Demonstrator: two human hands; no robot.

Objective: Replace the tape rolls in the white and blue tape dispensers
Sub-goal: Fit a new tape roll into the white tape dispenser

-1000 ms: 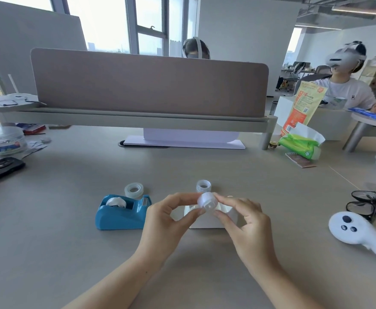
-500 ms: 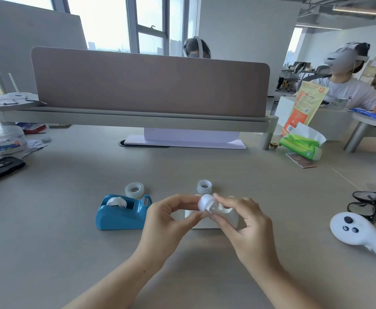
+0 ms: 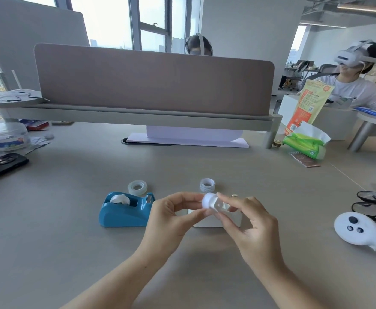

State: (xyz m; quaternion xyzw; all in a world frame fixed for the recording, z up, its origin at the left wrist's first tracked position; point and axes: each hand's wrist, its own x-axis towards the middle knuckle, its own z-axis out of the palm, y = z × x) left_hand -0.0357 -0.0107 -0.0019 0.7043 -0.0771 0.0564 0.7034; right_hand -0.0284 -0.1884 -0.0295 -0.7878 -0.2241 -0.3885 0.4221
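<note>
White tape roll pinched between left hand and right hand, fingertips meeting above the white dispenser.

An open-plan office. Beyond the right hand a long grey desk runs to a padded brown divider screen, with another seated person's head showing above it. Farther back, tall windows look onto city buildings. Up and to the right of the hand, a second person in a white headset sits at a neighbouring desk under exposed ceiling ducts.
</note>
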